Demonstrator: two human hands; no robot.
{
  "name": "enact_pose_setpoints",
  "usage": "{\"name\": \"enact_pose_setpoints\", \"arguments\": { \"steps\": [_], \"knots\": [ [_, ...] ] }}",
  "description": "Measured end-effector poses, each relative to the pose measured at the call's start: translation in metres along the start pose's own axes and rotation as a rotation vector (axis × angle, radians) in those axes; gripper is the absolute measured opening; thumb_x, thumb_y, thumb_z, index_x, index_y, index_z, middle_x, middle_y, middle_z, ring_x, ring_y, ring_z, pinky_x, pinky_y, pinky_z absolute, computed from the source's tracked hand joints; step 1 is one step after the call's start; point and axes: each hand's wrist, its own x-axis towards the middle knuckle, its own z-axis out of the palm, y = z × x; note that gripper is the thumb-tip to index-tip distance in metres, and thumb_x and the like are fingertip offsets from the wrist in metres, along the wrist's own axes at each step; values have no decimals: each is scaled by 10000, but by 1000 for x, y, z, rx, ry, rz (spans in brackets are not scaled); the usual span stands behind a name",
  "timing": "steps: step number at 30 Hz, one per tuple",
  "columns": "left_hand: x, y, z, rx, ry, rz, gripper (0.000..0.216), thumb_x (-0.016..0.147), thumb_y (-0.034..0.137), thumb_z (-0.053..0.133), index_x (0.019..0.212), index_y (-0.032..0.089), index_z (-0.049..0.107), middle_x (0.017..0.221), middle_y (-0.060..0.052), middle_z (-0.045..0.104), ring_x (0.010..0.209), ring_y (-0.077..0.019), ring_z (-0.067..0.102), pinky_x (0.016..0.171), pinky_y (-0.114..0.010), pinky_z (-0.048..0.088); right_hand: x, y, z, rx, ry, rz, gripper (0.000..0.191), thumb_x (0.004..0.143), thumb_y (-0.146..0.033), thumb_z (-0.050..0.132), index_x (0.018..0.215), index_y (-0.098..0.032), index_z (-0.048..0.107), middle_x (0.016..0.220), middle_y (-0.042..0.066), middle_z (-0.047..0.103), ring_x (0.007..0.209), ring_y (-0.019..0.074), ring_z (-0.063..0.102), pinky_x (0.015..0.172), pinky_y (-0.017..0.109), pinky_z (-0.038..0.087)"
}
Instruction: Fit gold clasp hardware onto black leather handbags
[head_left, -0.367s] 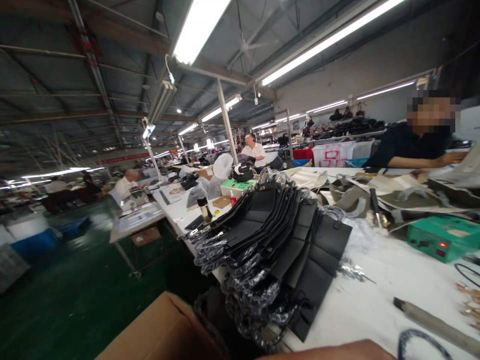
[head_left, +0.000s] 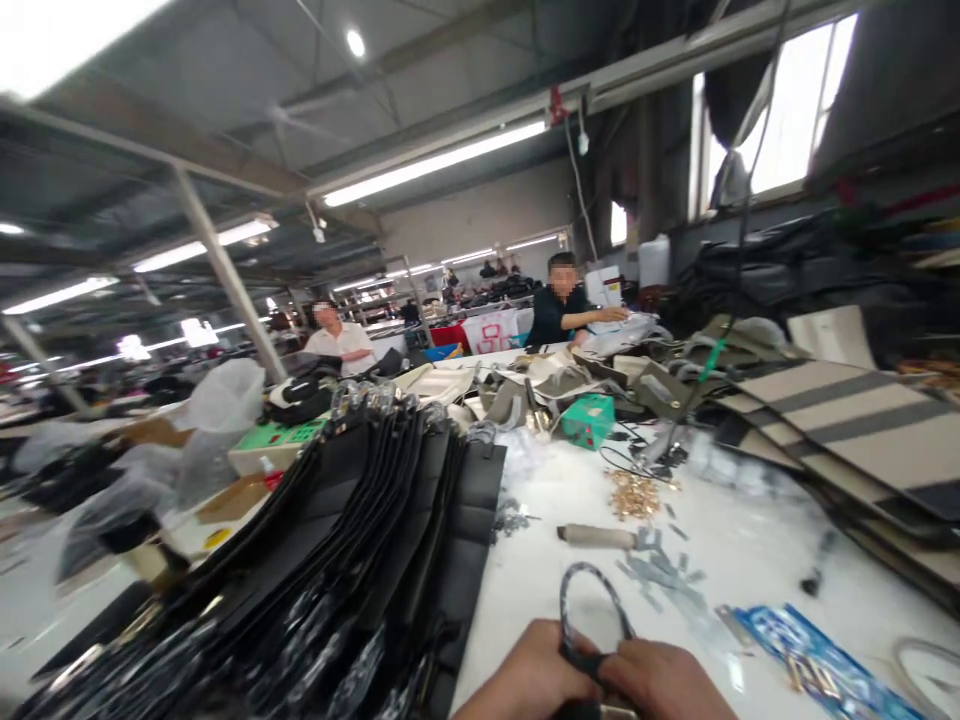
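Low in the middle, my left hand [head_left: 546,662] and my right hand [head_left: 661,678] are close together, their fingers closed on a dark bag handle [head_left: 564,606]. The handle arches up between them in a loop and looks wrapped in clear film. Its lower part is hidden by my fingers and the frame edge. Left of my hands, a thick row of black bag panels [head_left: 409,500] leans in layers, with film-wrapped handles along its near side. Beyond my hands on the white table [head_left: 525,590] lies a taupe roll [head_left: 598,536] beside scattered grey strips [head_left: 664,572].
Gold-coloured metal pieces [head_left: 632,493] form a small heap near a green box [head_left: 589,420]. At right are a blue patterned packet [head_left: 821,650] and stacked striped panels [head_left: 847,410]. A co-worker in dark clothing [head_left: 551,315] sits across the table; another in white [head_left: 341,340] is farther left.
The view has swung right, so the black panels now appear farther left. Both my hands show on the handle, where before only part of one hand showed at the bottom edge.
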Motion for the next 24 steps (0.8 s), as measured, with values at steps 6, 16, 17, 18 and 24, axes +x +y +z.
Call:
{"name": "enact_pose_setpoints", "arguments": {
  "steps": [6, 16, 17, 18, 24],
  "knots": [
    [9, -1, -2, 131, 87, -4, 233, 476, 95, 724, 697, 158, 760, 672, 6, 694, 729, -211, 617, 712, -299, 424, 5, 3, 21, -179, 9, 80, 73, 734, -276, 728, 737, -266, 656, 720, -17, 713, 645, 208, 678, 518, 277, 346],
    [-9, 14, 11, 125, 161, 19, 277, 468, 111, 712, 740, 141, 755, 682, -19, 713, 766, -247, 647, 772, -337, 441, -12, -2, 33, -161, 293, 25, 138, 752, -223, 702, 882, -265, 677, 763, 11, 701, 678, 224, 654, 600, 295, 459],
    [-16, 16, 11, 104, 163, 21, 294, 482, 122, 721, 774, 136, 752, 693, -22, 717, 755, -240, 649, 757, -334, 444, -21, -2, 27, -105, 331, 0, 216, 770, -211, 689, 974, -281, 681, 814, 12, 715, 709, 217, 664, 630, 291, 489],
    [-25, 19, 12, 72, 164, 19, 308, 494, 134, 731, 802, 128, 746, 695, -25, 717, 735, -233, 648, 734, -330, 447, -31, -3, 19, -42, 368, -15, 301, 795, -199, 667, 1081, -296, 667, 897, 21, 727, 772, 215, 678, 681, 291, 519],
    [-99, 69, 11, -174, 213, 66, 384, 517, 169, 826, 878, 114, 708, 727, -40, 727, 656, -184, 637, 656, -304, 481, -79, -27, -72, 524, 470, 336, 535, 879, -442, 637, 1364, -242, 530, 1306, 127, 629, 1148, 314, 618, 951, 438, 530]
  ]
}}
